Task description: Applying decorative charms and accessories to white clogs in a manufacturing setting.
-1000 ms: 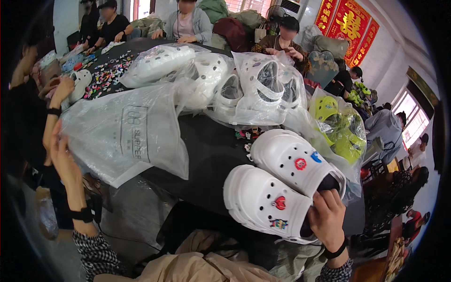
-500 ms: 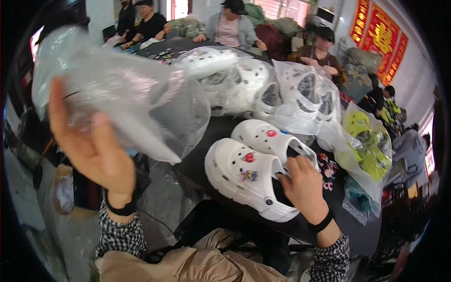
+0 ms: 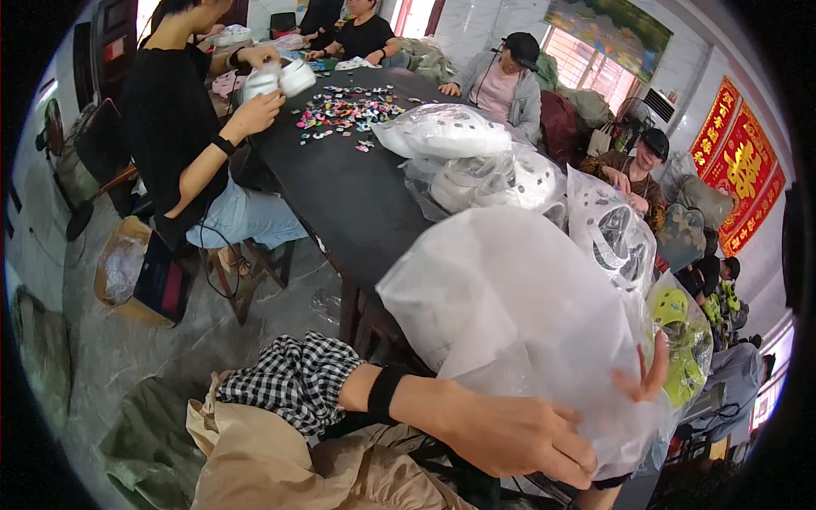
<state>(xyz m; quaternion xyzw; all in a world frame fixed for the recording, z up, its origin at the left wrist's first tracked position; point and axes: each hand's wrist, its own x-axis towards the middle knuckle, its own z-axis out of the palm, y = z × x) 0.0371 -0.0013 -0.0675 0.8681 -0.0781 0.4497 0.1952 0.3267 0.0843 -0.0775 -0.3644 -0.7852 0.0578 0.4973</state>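
Observation:
A large translucent plastic bag spreads over the near right part of the table, in front of me. My left hand reaches across to the right, its fingers curled together on the bag's lower edge. Partly behind the film is my right hand, fingers apart and up against the bag's right side; part of it shows blurred through the plastic. The bag hides what lies beneath it, and the pair of white clogs is out of sight.
Bagged white clogs and bagged lime-green clogs lie beyond the bag. Small colourful charms cover part of the black table. At left a co-worker handles white shoes; an open cardboard box stands on the floor.
The bag has come from the upper left to the right, over where the clogs were. My left hand crossed rightward with it; my right hand left the clog. The view turned left.

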